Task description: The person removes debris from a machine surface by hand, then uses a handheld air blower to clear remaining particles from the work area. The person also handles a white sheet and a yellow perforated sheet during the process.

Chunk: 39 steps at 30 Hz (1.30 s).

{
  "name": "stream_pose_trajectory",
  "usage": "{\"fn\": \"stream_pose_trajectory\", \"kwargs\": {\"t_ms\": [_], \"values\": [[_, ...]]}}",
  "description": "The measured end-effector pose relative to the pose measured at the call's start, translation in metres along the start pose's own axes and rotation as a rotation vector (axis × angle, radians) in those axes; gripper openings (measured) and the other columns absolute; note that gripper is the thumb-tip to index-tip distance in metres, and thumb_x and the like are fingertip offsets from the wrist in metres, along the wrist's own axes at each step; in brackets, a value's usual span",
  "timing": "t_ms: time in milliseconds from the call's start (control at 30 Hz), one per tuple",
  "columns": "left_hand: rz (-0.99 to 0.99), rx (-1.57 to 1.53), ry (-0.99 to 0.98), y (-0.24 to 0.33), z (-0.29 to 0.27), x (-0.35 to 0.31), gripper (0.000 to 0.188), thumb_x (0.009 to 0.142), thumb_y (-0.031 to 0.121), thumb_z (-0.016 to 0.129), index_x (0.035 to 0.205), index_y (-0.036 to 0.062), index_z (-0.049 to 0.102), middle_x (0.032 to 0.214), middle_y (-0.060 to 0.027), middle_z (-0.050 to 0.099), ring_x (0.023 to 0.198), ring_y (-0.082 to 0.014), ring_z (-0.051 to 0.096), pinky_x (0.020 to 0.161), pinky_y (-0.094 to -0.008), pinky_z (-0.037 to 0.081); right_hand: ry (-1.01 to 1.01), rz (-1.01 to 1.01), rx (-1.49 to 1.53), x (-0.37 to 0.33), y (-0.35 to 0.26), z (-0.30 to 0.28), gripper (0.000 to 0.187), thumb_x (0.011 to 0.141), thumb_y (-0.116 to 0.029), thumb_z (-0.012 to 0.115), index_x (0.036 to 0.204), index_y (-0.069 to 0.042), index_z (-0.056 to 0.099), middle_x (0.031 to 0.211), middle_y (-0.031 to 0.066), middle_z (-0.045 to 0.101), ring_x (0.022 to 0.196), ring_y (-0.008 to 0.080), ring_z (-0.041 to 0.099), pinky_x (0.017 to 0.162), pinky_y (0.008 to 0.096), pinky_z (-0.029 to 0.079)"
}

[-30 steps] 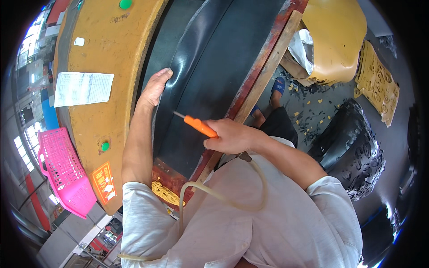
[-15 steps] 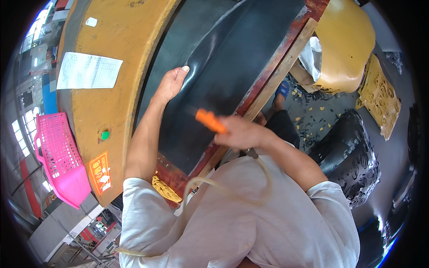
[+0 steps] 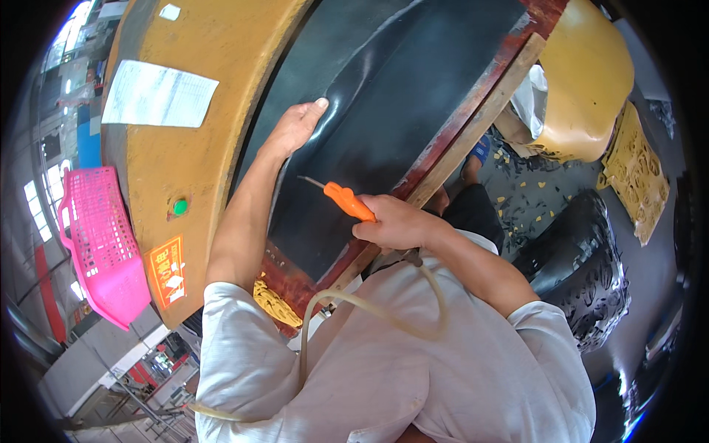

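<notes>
A black sheet (image 3: 413, 96), smooth and slightly shiny, covers the bed between a yellow machine housing and a red frame. My left hand (image 3: 297, 127) pinches a raised edge of the sheet, the thumb stretched along the top and the other fingers partly hidden. From there a ridge runs away up the sheet. My right hand (image 3: 402, 223) is closed around an orange air blow gun (image 3: 347, 201) with a thin metal nozzle. The nozzle points left over the near part of the sheet. A pale hose (image 3: 369, 304) leads from behind my right hand across my shirt.
On the left, the yellow housing (image 3: 199, 96) carries a paper sheet (image 3: 161, 94) and a green button (image 3: 180, 207). A pink basket (image 3: 103, 244) hangs beyond it. A wooden strip (image 3: 480, 122) edges the red frame. Rolled yellow material (image 3: 591, 81) and a black roll (image 3: 569, 273) stand right, among floor scraps.
The blow gun, smeared by motion before, is now sharp, and its nozzle sits a little further left over the sheet. My left hand keeps its hold. The whole view has shifted slightly.
</notes>
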<state>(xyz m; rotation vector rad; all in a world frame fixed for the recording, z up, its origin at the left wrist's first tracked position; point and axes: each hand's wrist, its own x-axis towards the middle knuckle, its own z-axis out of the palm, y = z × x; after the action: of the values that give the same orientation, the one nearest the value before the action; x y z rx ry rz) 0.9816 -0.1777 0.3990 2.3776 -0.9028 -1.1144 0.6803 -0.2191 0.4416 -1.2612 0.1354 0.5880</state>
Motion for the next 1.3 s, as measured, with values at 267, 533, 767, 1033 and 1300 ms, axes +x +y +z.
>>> {"fn": "stream_pose_trajectory", "kwargs": {"t_ms": [267, 533, 767, 1033, 1300], "values": [[-0.006, 0.055, -0.095, 0.009, 0.001, -0.008, 0.075, 0.103, 0.063, 0.052, 0.131, -0.0058, 0.066, 0.125, -0.0224, 0.072, 0.123, -0.0280, 0.064, 0.108, -0.0400, 0.046, -0.135, -0.001, -0.003, 0.038, 0.015, 0.023, 0.034, 0.090, -0.023, 0.063, 0.114, 0.001, 0.058, 0.070, 0.0084, 0.062, 0.056, 0.0189, 0.062, 0.053, 0.0365, 0.050], [-0.024, -0.299, -0.081, 0.005, -0.012, -0.009, 0.058, 0.105, 0.050, 0.060, 0.123, -0.0034, 0.072, 0.113, -0.0037, 0.072, 0.108, -0.0122, 0.060, 0.101, -0.0314, 0.046, 0.898, 0.006, 0.429, -0.054, 0.001, -0.061, 0.040, 0.095, -0.017, 0.064, 0.131, -0.002, 0.057, 0.078, 0.0002, 0.059, 0.058, 0.0110, 0.060, 0.055, 0.0283, 0.052], [0.014, -0.227, -0.124, -0.009, -0.027, 0.015, 0.073, 0.100, 0.065, 0.059, 0.124, -0.0035, 0.068, 0.116, -0.0021, 0.065, 0.114, -0.0117, 0.051, 0.111, -0.0320, 0.036, 0.725, -0.099, -0.177, -0.071, -0.022, -0.086, 0.048, 0.092, -0.026, 0.065, 0.133, -0.003, 0.056, 0.082, 0.0066, 0.065, 0.070, 0.0185, 0.068, 0.068, 0.0353, 0.057], [-0.023, -0.271, -0.122, -0.002, -0.019, 0.007, 0.055, 0.101, 0.063, 0.060, 0.093, 0.0094, 0.065, 0.085, 0.0096, 0.048, 0.083, -0.0054, 0.039, 0.081, -0.0244, 0.038, 0.821, 0.043, 0.158, -0.073, -0.017, -0.127, 0.048, 0.096, -0.028, 0.063, 0.129, 0.003, 0.052, 0.077, 0.0076, 0.063, 0.059, 0.0176, 0.064, 0.058, 0.0352, 0.053], [-0.079, -0.237, -0.101, 0.007, -0.014, 0.002, 0.054, 0.102, 0.061, 0.060, 0.093, 0.0082, 0.066, 0.087, 0.0075, 0.053, 0.085, -0.0069, 0.043, 0.083, -0.0257, 0.040, 0.997, -0.141, 0.195, -0.100, -0.034, -0.130, 0.037, 0.094, -0.025, 0.064, 0.122, -0.002, 0.058, 0.077, 0.0044, 0.060, 0.060, 0.0144, 0.062, 0.059, 0.0332, 0.053]]}}
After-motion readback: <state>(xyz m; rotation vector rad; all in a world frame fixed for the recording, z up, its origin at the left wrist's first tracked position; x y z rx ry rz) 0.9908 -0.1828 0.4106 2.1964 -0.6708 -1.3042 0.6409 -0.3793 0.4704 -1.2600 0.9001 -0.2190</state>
